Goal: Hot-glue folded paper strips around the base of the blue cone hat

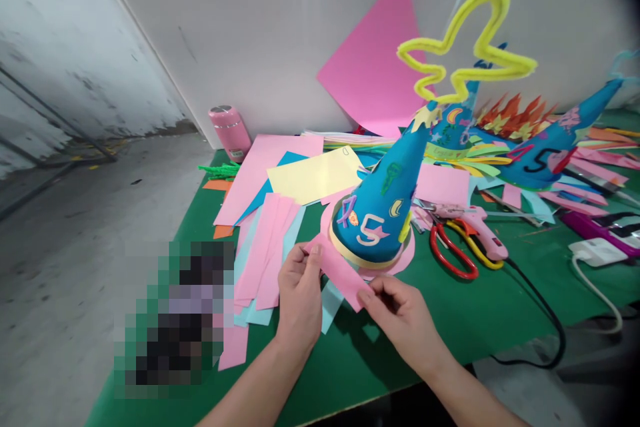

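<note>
Both my hands hold one pink paper strip (340,271) just in front of a blue cone hat (381,203). My left hand (299,293) pinches the strip's left end; my right hand (400,312) pinches its right end. The hat stands upright on a pink paper disc on the green table (460,320), carries a white "5" and stickers, and is topped by a yellow pipe-cleaner star (463,40). A pile of pink and light-blue strips (265,247) lies to the left of my left hand.
Red and yellow scissors (453,250) and a pink glue gun (475,220) with a black cord lie right of the hat. More decorated blue hats (550,147), pink and yellow sheets (315,173), a pink flask (230,130) and a white power strip (597,250) fill the back and right.
</note>
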A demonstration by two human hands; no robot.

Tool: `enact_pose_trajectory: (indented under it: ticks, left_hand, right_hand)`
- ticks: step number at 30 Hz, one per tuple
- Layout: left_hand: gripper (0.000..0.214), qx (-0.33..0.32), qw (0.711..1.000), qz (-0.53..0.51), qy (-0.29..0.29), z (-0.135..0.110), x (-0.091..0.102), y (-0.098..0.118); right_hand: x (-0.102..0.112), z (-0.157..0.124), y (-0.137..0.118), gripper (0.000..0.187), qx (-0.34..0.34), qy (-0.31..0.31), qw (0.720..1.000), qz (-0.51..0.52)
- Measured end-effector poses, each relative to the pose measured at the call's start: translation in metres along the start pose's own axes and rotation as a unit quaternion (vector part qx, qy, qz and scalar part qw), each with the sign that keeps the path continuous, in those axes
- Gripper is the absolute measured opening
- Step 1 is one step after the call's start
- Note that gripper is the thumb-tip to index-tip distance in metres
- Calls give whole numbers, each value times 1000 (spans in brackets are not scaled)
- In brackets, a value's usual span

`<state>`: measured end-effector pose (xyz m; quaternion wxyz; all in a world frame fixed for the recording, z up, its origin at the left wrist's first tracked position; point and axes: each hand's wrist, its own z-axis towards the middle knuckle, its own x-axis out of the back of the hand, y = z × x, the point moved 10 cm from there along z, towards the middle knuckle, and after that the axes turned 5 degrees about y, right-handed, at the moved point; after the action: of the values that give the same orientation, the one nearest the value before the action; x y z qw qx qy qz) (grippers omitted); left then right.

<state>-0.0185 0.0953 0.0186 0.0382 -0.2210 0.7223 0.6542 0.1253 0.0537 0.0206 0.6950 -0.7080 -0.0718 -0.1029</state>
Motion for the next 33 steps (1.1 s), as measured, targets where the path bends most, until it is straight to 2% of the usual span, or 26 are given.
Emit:
enact_pose_trajectory:
  ticks: [4, 10, 14, 16, 19, 21, 23, 26, 29, 33]
  left_hand:
    - [14, 13, 1000, 6, -19, 1, -4, 0]
    - [13, 28, 995, 50, -79, -7, -16, -5]
    - [13, 11, 989, 89, -115, -13, -23, -4]
    - [3, -50, 981, 137, -125, -15, -25, 7]
    - [22, -197, 940, 227, -160, -26, -37, 30]
    - [23, -228, 912, 258, -224, -37, -49, 30]
    - [16, -194, 897, 271, -289, -45, -59, 19]
    - [14, -100, 889, 282, -347, -51, -65, -3]
    - [23, -27, 902, 250, -351, -49, -65, -14]
    - [25, 30, 926, 196, -322, -44, -61, -20]
  right_hand:
    - [19, 4, 4, 21, -11, 51, 997, 58]
    - [49, 7, 16, 19, -15, 154, 982, 106]
    - [70, 10, 11, 19, -2, 176, 980, 95]
    - [75, 13, -3, 19, 28, 136, 989, 48]
    - [59, 15, -31, 16, 84, -20, 994, -68]
    - [45, 12, -41, 16, 105, -111, 979, -132]
    - [36, 10, -47, 17, 113, -154, 968, -160]
    - [28, 12, -50, 17, 109, -161, 970, -148]
    - [25, 17, -46, 16, 83, -147, 980, -105]
    - [27, 21, -38, 16, 59, -123, 988, -77]
